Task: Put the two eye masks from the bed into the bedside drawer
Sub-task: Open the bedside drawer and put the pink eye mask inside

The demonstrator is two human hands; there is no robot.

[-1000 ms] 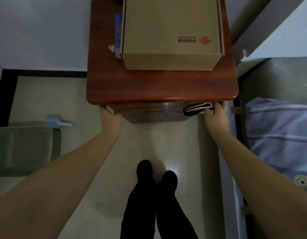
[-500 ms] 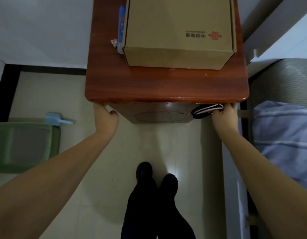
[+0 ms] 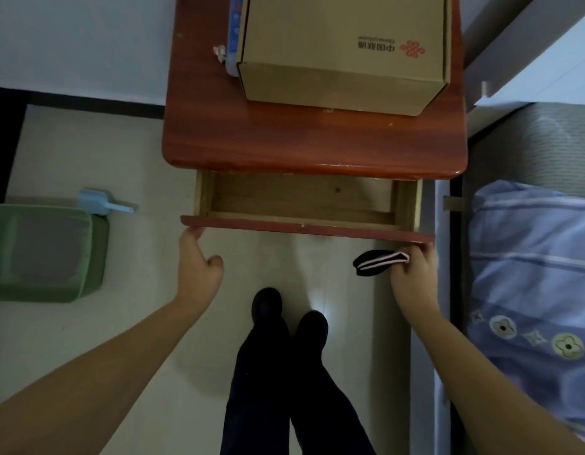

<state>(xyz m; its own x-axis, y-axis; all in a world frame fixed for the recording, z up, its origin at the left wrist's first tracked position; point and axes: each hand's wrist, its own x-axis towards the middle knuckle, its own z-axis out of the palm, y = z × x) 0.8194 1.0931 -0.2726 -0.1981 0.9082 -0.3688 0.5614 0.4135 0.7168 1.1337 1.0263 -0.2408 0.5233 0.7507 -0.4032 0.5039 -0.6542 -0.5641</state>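
The bedside drawer (image 3: 304, 228) of the reddish-brown nightstand (image 3: 310, 146) stands pulled out, and its wooden inside looks bare. My right hand (image 3: 412, 274) is at the drawer front's right end, fingers hooked under the edge, and it pinches black eye masks with pink trim (image 3: 378, 262) that stick out to the left. I cannot tell whether it is one mask or two. My left hand (image 3: 195, 261) touches the front's left end with its fingertips, thumb spread, holding nothing.
A cardboard box (image 3: 343, 50) and a blue item (image 3: 233, 31) sit on the nightstand top. The bed with a blue striped quilt (image 3: 530, 274) is on the right. A green bin (image 3: 44, 254) and blue scoop (image 3: 100, 203) are on the floor at left. My feet (image 3: 287, 310) stand below the drawer.
The drawer was shut a second ago; both hands have pulled it out toward me. The eye masks stayed in my right hand throughout.
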